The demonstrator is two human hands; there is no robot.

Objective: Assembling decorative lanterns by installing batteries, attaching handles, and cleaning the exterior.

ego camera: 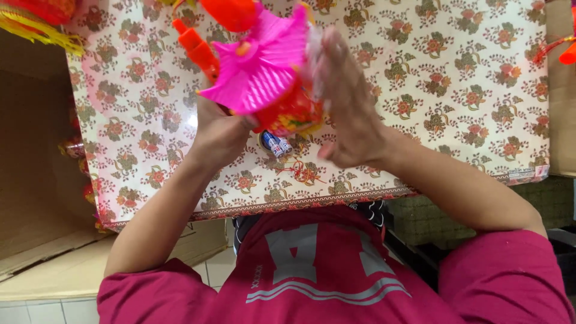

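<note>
A paper lantern [264, 66] with a pleated bright pink top, a red and yellow printed body and an orange plastic handle [195, 48] is held above the table. My left hand [219, 135] grips it from below at its left side. My right hand [348, 102] presses flat against its right side, fingers stretched out and blurred. Two small blue and white batteries [276, 144] lie on the table just under the lantern. A bit of red thread [303, 171] lies beside them.
The table wears a cream floral cloth [468, 72]. A large open cardboard box [30, 150] stands at the left, with red and yellow tasselled lanterns [36, 18] above it. An orange piece [567, 54] shows at the right edge. My magenta shirt fills the bottom.
</note>
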